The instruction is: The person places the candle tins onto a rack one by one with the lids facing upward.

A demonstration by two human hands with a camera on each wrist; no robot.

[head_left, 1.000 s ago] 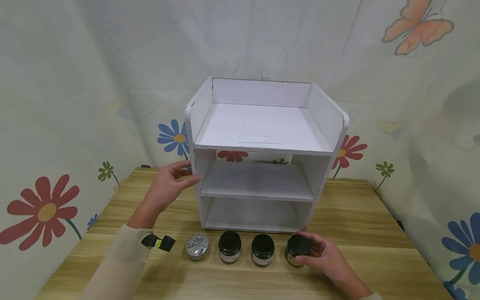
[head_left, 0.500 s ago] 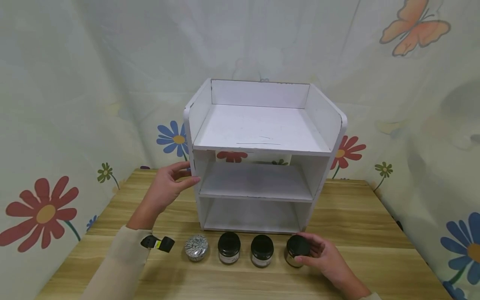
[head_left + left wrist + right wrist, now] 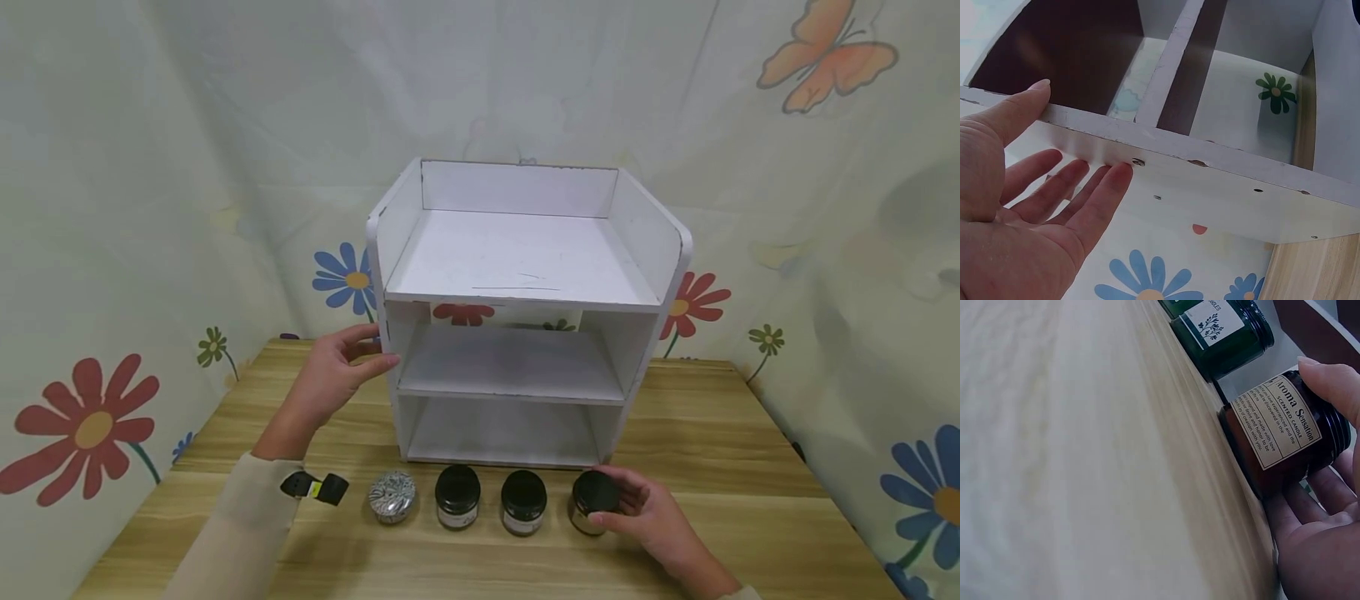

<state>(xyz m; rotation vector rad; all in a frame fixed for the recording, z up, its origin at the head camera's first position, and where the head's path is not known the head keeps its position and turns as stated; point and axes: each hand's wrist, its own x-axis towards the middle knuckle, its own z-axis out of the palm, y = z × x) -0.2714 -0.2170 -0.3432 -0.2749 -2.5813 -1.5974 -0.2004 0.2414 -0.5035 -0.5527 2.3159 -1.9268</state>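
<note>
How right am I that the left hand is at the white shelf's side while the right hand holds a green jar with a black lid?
Only the green is wrong: the right wrist view shows the right hand holding a brown jar with a black lid. The left hand is at the side of the white shelf.

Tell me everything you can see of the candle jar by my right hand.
The scented candle jar looks like reddish-brown glass, with a dark ridged lid on. Its cream label reads "Aroma Sensation" and "Scented Candle" above smaller print. It stands upright on the wooden table, in front of the white shelf unit near its right corner. Your right hand holds it, thumb on one side, fingers on the other.
</note>
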